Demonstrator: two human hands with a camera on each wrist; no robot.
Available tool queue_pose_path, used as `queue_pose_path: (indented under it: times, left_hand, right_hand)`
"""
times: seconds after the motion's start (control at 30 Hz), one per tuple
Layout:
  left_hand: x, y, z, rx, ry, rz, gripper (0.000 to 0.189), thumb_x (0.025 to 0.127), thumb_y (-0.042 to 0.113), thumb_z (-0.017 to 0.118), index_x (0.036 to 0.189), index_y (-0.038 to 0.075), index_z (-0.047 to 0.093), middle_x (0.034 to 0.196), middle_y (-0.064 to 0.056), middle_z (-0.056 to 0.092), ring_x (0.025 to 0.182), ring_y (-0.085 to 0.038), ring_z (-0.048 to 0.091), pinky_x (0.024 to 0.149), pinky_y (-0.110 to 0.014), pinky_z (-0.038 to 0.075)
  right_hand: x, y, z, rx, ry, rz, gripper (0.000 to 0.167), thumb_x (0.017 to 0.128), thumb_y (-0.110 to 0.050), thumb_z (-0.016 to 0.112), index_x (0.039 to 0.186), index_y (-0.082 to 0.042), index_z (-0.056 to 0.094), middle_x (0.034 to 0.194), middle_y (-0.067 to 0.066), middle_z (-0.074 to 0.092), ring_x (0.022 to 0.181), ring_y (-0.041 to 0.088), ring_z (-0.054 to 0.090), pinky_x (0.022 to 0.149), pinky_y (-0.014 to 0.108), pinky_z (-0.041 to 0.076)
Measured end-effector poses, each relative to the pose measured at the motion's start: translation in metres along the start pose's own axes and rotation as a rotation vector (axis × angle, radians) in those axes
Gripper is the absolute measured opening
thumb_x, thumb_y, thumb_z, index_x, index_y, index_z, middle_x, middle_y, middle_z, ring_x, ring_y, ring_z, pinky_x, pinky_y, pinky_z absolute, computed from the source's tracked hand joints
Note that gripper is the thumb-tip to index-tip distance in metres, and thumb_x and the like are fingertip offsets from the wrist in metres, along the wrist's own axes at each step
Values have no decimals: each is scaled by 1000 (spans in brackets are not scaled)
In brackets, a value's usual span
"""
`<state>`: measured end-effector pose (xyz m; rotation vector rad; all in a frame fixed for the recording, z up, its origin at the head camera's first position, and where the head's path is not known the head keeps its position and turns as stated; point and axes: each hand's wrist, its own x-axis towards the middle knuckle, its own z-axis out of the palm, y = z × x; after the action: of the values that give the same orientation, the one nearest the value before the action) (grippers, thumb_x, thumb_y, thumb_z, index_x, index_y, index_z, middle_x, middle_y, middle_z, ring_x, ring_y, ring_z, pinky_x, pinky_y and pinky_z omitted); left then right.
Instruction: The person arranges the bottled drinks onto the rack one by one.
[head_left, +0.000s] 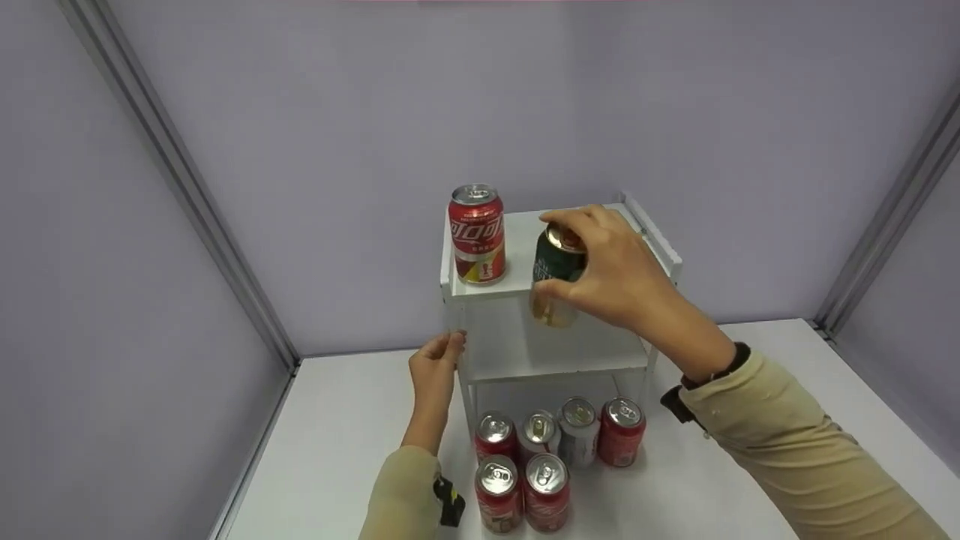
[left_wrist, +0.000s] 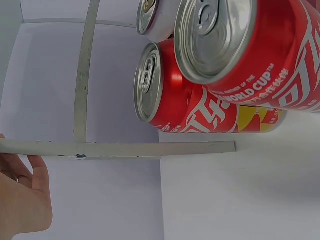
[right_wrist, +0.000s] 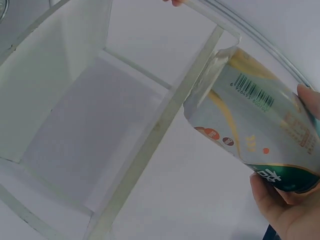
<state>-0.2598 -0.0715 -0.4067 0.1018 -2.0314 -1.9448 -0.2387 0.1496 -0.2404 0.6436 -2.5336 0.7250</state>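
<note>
"What's in the right hand (head_left: pixel 619 271)?"

"A green, gold and silvery-white metal drink can (head_left: pixel 556 261), its fingers and thumb clamped on it near the top."

"Where is that can?"

"In front of the top tier's edge on a white, two-tier rack (head_left: pixel 555 365). I can't tell whether it touches the tier."

"And the left hand (head_left: pixel 433 375)?"

"Its fingers are curled round the rack's straight white front post (left_wrist: pixel 120 149), at the left side."

"Anything else up there?"

"A red metal drink can with white lettering (head_left: pixel 478 236), upright on the top tier's left. Below, six red or silvery drink cans (head_left: pixel 546 495) stand close together on the white desk (head_left: pixel 330 442)."
</note>
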Motion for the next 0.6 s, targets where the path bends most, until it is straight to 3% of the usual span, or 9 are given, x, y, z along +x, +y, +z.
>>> queue_pose_path:
  times: [0.27,0.5,0.6]
  left_hand:
    - [0,-2,1,1,-6,13,26,99,15,63,105,-9,71,101,-19,71,88,-17,64,83,-42,53]
    - [24,-44,8,-23,18,10,25,97,21,66,105,-1,74,99,-12,73,87,-15,64,75,-28,50]
    - [22,-45,8,-19,13,-3,24,97,21,66,105,0,75,102,-14,72,91,-17,65,76,-28,51]
  right_hand:
    - [26,1,2,-36,-39,7,73,76,-28,87,140,-15,53,128,18,55,115,33,50,92,52,45]
    - [44,0,10,-20,-52,82,74,74,-26,88,139,-14,55,130,18,56,117,35,50,95,52,43]
    - [48,0,14,-12,-62,108,75,73,-25,88,140,-14,55,131,19,55,117,35,50,95,52,43]
